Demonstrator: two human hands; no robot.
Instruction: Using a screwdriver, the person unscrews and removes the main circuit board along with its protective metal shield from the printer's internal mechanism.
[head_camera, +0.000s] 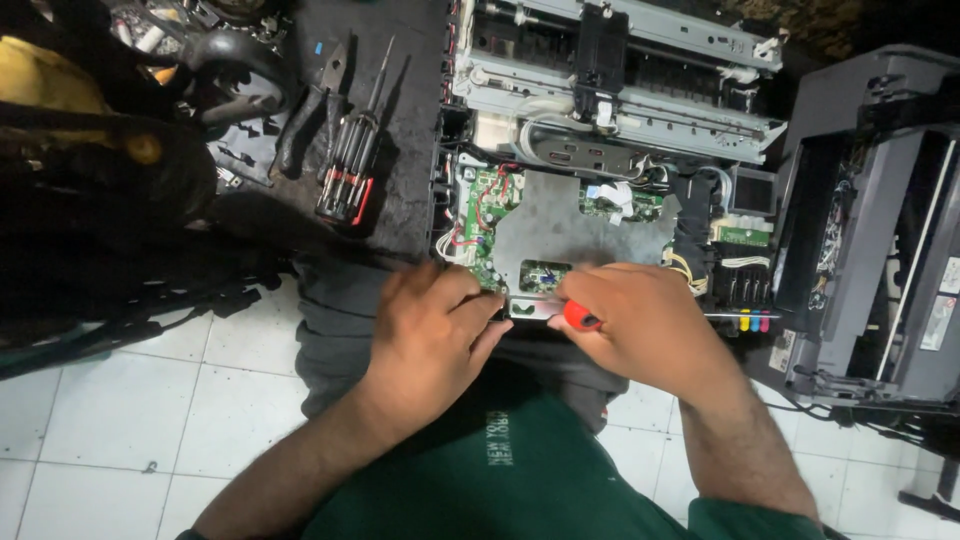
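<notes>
White floor tiles (120, 410) fill the near left, and across the far middle lies the opened printer chassis (610, 110), its metal rails and carriage bare, the far edge cut off by the frame. To the right sits its grey outer casing (870, 230), partly out of view and dim inside. A dark mat (400, 120) at far left carries pliers (310, 105) and a bundle of screwdrivers (350, 170); the heap beyond them is too dark to make out. Down on the near edge of the chassis, the green circuit board (485, 215) shows beside a grey metal plate (570, 225). The left hand (435, 335) rests there, fingers curled together against the plate's edge. The right hand (645, 325) is closed around a red-handled screwdriver (582, 318), only the handle tip showing, its shaft hidden.
</notes>
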